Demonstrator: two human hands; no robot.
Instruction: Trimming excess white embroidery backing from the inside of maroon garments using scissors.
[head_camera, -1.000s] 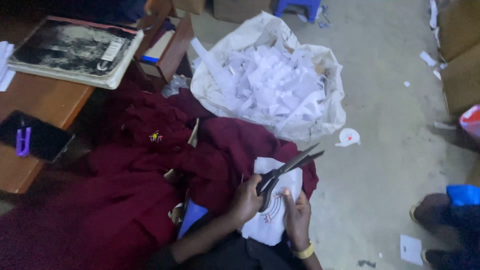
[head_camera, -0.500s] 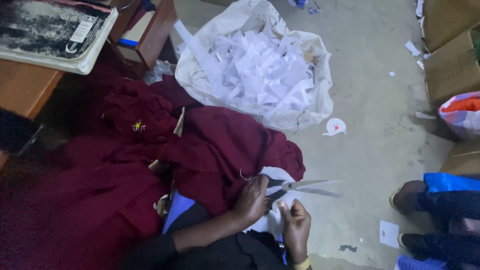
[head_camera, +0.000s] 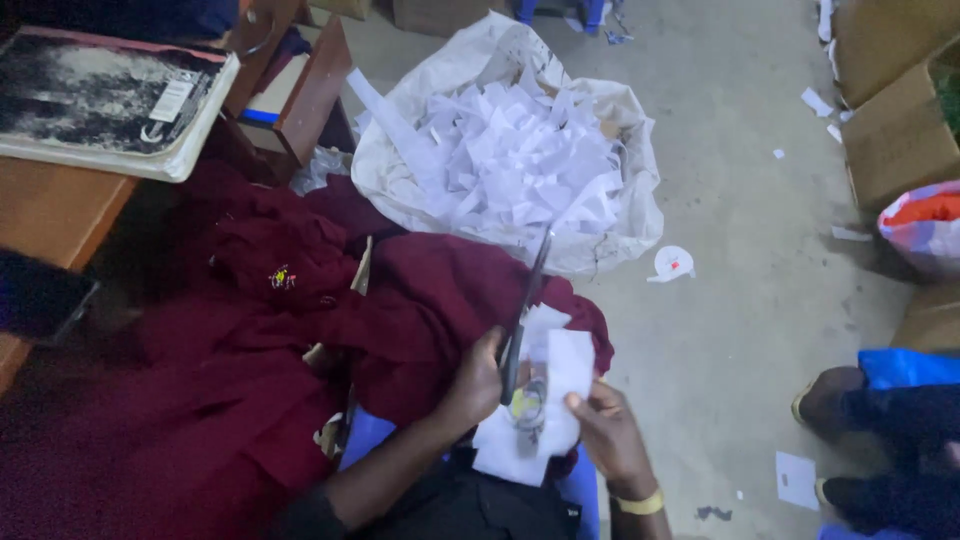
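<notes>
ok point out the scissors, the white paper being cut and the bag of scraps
scissors (head_camera: 524, 300), head view, on the blades
white paper (head_camera: 568, 365), head view, on its upper part
bag of scraps (head_camera: 640, 215), head view, on its right rim

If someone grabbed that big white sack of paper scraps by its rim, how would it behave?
The sack would probably sag, since its rim already lies crumpled and slack. It likely lifts light for its bulk, holding only thin white paper scraps. Loose scraps heaped near the rim might spill out.
</notes>
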